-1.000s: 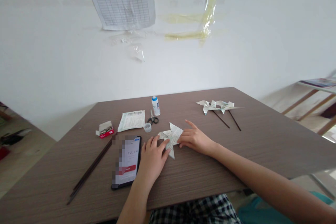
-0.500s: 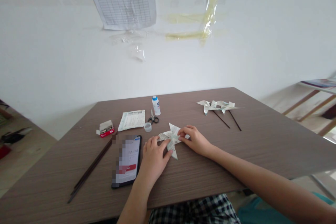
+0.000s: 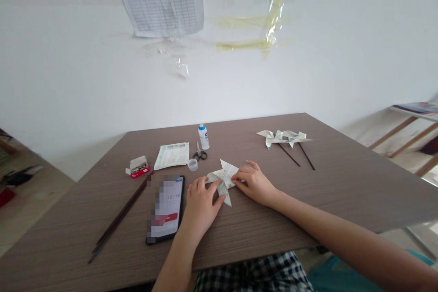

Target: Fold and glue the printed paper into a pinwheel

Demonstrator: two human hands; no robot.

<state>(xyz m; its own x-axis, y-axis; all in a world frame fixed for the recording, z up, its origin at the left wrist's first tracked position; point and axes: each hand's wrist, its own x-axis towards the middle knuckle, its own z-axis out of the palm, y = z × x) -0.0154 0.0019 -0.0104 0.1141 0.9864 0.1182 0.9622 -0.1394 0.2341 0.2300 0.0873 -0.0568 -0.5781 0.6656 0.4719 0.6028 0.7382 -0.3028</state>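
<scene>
A folded paper pinwheel [image 3: 225, 176] with printed text lies on the table between my hands, its pointed blades spreading outward. My left hand [image 3: 201, 200] rests over its left and lower blades, thumb and index finger apart and pressing on the paper. From the other side, my right hand [image 3: 256, 184] pinches the pinwheel's right part, its fingertips close to the centre. The right blade is partly hidden under those fingers. Just beyond the pinwheel are a small round clear cup [image 3: 192, 164] and scissors [image 3: 199, 154] with dark handles.
A phone [image 3: 181, 210] lies left of my left hand, beside dark thin sticks [image 3: 119, 216]. Farther back are an opened red-and-white box [image 3: 138, 167], a printed paper packet [image 3: 172, 155] and a blue-capped white bottle [image 3: 204, 138]. Two pinwheels on sticks [image 3: 287, 138] lie at the back right.
My right fingers have shifted slightly inward over the pinwheel, and its right flap now lies folded toward the centre. My left hand stays in place.
</scene>
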